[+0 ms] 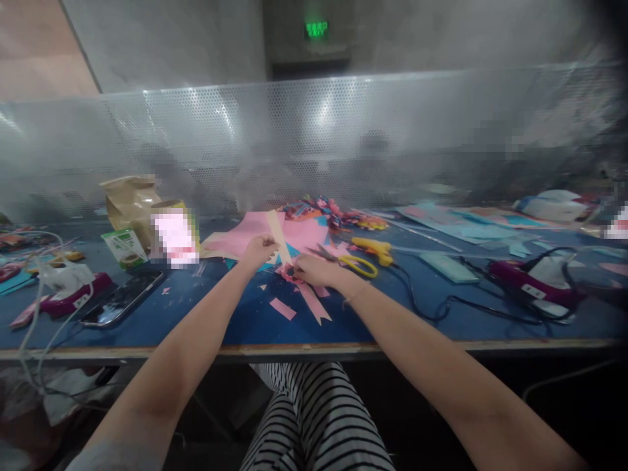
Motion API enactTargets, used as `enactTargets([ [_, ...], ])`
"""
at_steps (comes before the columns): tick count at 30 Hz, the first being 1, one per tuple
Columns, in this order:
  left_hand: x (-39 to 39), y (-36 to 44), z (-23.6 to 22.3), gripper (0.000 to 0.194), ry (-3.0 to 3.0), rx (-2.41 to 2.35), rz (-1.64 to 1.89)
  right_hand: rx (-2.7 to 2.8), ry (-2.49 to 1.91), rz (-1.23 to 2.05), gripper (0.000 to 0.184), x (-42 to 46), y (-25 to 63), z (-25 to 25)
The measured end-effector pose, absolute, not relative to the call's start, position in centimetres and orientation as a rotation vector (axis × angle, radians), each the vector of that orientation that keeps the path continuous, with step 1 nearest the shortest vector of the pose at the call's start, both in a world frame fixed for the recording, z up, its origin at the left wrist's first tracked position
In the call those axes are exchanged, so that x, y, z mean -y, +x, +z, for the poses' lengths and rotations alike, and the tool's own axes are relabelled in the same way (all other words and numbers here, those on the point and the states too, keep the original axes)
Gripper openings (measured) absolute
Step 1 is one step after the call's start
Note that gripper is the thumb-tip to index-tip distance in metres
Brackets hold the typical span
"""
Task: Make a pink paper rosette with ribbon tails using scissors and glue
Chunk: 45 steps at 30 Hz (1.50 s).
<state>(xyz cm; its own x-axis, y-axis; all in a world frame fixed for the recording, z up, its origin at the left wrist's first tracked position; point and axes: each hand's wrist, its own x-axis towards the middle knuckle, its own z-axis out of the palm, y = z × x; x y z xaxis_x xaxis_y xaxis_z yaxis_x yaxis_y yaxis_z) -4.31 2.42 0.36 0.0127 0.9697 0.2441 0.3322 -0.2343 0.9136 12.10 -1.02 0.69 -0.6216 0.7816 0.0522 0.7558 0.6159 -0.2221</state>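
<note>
I have my right hand (pixel 314 269) pinching a long cream paper strip (pixel 279 237) slanting between both hands, apparently to steady it; my left hand (pixel 260 252) curls beside its upper part, grip unclear. Yellow-handled metal scissors (pixel 360 265) lie right of my right hand, seemingly for easy reach.

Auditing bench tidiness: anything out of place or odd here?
Nothing looks spilled. Mildly out of place: a loose pink scrap on the table, near the right hand; and, at far left, white cables drooping over the front edge, where they might snag.
</note>
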Motion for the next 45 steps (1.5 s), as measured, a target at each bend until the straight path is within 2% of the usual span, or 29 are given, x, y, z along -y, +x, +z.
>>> enactTargets([
  [6,-3.1,-4.6,-0.2,0.010,1.683,-1.335,1.243,2.682,-1.336,0.352,0.019,0.9,12.1,0.5],
  [12,-3.2,-4.7,-0.3,0.010,1.679,-1.332,1.249,2.715,-1.244,0.262,0.023,-0.1,12.4,0.2],
  [16,-2.9,-4.5,0.1,0.010,1.644,-1.350,1.242,2.285,-1.464,0.095,0.022,-1.5,15.2,0.8],
  [19,-2.6,-4.4,0.3,0.010,1.638,-1.343,1.243,2.240,-1.703,-0.032,0.022,-2.6,18.1,1.2],
  [22,-2.2,-4.3,0.6,0.008,1.651,-1.337,1.226,2.315,-1.812,0.047,0.018,-2.9,20.0,1.6],
  [28,-1.9,-4.2,0.8,0.007,1.675,-1.346,1.228,2.512,-1.916,0.313,0.024,-1.1,18.8,1.9],
  [34,-2.1,-4.4,0.5,0.007,1.685,-1.347,1.207,2.488,-1.938,0.276,0.033,-0.9,17.2,1.1],
  [40,-1.8,-4.2,0.8,0.006,1.665,-1.359,1.196,2.429,-1.831,0.151,0.021,-1.5,18.2,1.9],
  [45,-1.9,-4.1,0.7,0.007,1.674,-1.365,1.183,2.211,-1.701,0.318,0.030,-1.8,18.0,1.4],
])
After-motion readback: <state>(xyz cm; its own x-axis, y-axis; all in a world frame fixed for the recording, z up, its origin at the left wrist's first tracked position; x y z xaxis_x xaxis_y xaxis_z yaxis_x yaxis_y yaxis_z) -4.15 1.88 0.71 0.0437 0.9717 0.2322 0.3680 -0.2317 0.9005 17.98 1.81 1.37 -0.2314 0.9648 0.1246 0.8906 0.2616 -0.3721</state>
